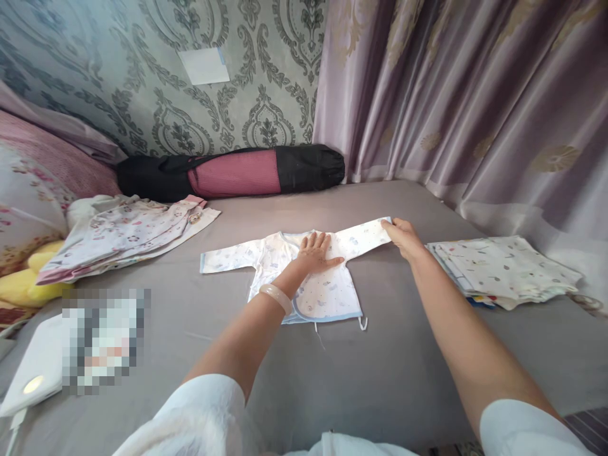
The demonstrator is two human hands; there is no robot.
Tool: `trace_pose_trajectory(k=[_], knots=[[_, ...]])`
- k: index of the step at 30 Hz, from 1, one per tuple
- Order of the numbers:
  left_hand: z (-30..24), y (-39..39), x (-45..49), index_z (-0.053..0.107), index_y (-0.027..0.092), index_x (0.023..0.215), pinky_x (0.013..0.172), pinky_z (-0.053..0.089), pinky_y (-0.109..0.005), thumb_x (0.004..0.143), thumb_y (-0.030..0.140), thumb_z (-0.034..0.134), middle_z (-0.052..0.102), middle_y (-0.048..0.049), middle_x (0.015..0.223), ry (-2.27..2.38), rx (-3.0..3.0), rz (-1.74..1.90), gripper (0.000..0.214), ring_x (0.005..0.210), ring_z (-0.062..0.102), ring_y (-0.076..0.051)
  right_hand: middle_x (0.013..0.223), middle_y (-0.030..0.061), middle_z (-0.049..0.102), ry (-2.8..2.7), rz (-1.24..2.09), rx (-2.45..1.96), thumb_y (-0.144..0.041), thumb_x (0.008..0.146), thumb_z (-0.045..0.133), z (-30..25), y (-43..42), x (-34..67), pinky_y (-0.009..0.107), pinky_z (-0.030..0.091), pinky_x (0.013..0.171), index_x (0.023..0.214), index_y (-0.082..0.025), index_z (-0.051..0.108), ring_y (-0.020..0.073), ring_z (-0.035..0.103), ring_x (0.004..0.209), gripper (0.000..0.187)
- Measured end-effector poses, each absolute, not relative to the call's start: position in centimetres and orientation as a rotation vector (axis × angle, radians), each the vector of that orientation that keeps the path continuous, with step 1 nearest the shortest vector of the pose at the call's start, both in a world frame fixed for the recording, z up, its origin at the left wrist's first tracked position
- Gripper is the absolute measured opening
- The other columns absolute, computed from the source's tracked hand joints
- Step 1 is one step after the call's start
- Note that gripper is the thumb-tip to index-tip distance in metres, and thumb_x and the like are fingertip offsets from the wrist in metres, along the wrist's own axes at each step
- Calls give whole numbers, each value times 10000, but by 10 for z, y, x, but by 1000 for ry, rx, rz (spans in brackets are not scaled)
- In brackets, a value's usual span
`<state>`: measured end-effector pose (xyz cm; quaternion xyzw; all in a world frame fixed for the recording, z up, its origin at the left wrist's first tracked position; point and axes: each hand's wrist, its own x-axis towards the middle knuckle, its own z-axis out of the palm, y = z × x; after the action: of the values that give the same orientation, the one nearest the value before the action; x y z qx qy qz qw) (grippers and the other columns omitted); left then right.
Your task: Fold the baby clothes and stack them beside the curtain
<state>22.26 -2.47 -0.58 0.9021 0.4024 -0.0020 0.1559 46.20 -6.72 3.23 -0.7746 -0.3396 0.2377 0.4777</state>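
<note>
A small white baby shirt [327, 294] with blue trim and a faint print lies spread flat on the grey bed sheet [380, 367], both sleeves stretched out sideways. My left hand [316, 252] lies flat on the shirt's chest, fingers spread, a pale bangle on the wrist. Closed in a pinch, my right hand [403, 237] holds the cuff end of the shirt's right sleeve [365, 235] near the sheet.
A stack of folded printed cloths [503, 269] lies at the right. Loose baby clothes [128, 231] are heaped at the left by a floral pillow [26, 209]. A black and pink rolled mat bag [232, 172] lies along the wall. Curtains [475, 101] hang at the right.
</note>
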Motion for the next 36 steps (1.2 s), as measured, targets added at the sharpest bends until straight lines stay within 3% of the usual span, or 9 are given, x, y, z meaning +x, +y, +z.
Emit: trace_pose_trajectory(k=[9, 14, 18, 23, 29, 36], knots=[[-7, -20, 223, 172, 179, 1545, 1191, 69, -536, 832, 769, 298, 155, -107, 1634, 1136, 2560, -17, 934, 1498, 60, -350, 599, -12, 638, -570, 924, -1491, -158, 860, 489, 63, -64, 425, 255, 529, 547, 791, -179, 577, 138, 605, 543, 114], [-2, -20, 223, 168, 182, 1545, 1186, 82, -541, 822, 778, 316, 146, -117, 1634, 1143, 2554, -52, 949, 1494, 68, -363, 623, 11, 660, -492, 1017, -1384, -137, 872, 452, 70, -60, 399, 289, 552, 528, 797, -160, 591, 160, 632, 557, 159], [6, -19, 223, 189, 184, 1538, 1174, 127, -547, 815, 789, 332, 154, -129, 1630, 1136, 2573, -95, 955, 1485, 89, -388, 597, 1, 651, -433, 1078, -1315, -138, 873, 450, 66, -57, 375, 253, 544, 519, 796, -167, 583, 147, 627, 549, 156], [9, -20, 224, 266, 178, 1510, 1153, 180, -545, 831, 775, 347, 200, -156, 1612, 1152, 2620, -108, 908, 1464, 156, -413, 603, -3, 638, -397, 1103, -1331, -148, 863, 455, 53, -50, 355, 262, 553, 532, 811, -166, 588, 143, 624, 547, 143], [8, -27, 217, 276, 158, 1485, 1159, 193, -518, 877, 700, 381, 284, -186, 1573, 1148, 2598, 41, 821, 1471, 204, -349, 661, 17, 657, -334, 1075, -1360, -166, 848, 464, 38, -44, 346, 304, 579, 565, 873, -155, 605, 166, 655, 606, 144], [9, -40, 180, 274, 113, 1480, 1187, 149, -510, 904, 638, 383, 198, -211, 1604, 1284, 2505, 44, 787, 1501, 104, -328, 645, 18, 657, -337, 1045, -1406, -161, 849, 445, 29, -41, 332, 285, 582, 574, 899, -150, 609, 161, 657, 633, 172]])
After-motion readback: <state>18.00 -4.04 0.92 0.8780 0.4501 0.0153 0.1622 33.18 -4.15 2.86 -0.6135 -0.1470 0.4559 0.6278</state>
